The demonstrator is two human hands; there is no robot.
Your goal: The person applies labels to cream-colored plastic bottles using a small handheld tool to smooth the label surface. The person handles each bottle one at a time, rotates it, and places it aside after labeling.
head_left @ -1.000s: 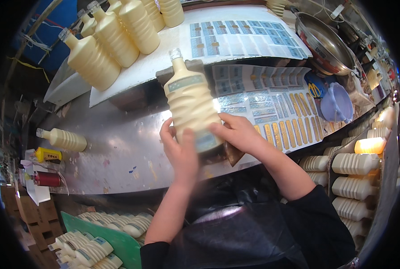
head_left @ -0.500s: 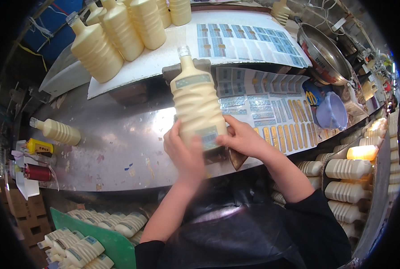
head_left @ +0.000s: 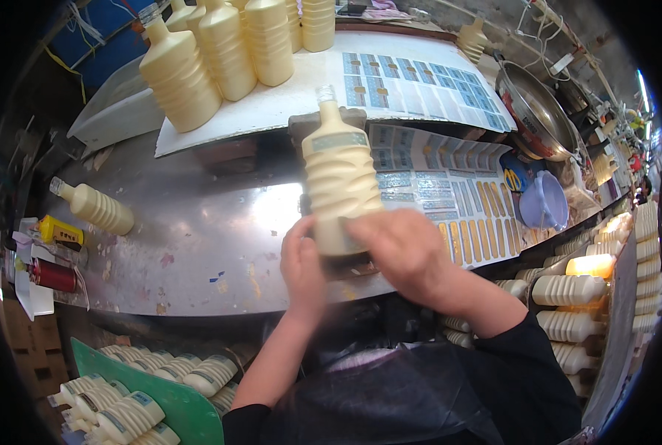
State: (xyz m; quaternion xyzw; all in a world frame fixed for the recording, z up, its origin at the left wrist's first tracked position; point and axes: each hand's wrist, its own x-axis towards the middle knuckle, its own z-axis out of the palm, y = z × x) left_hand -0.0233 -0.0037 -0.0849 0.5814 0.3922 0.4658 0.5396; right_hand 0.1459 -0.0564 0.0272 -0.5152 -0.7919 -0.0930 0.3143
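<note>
A cream ribbed bottle with a clear neck lies in front of me, its neck pointing away, on a dark block-like rest. A bluish label sits on its upper face. My left hand closes against the bottle's lower left side. Over the lower right face, my right hand is curled and blurred by motion, its fingers pressed near the lower label area. A small dark edge shows at those fingertips, too smeared to name. The right hand hides much of the bottle's lower end.
Sheets of blue and gold labels lie right of the bottle; more label sheets rest on the white board. Cream bottles stand at the back left. One bottle lies far left. A lilac bucket stands right. Bottles fill a green-sided bin.
My right hand has moved from the bottle's right edge onto its lower face, covering the lower label. A brown pointed thing under that hand is no longer visible. The view has shifted slightly.
</note>
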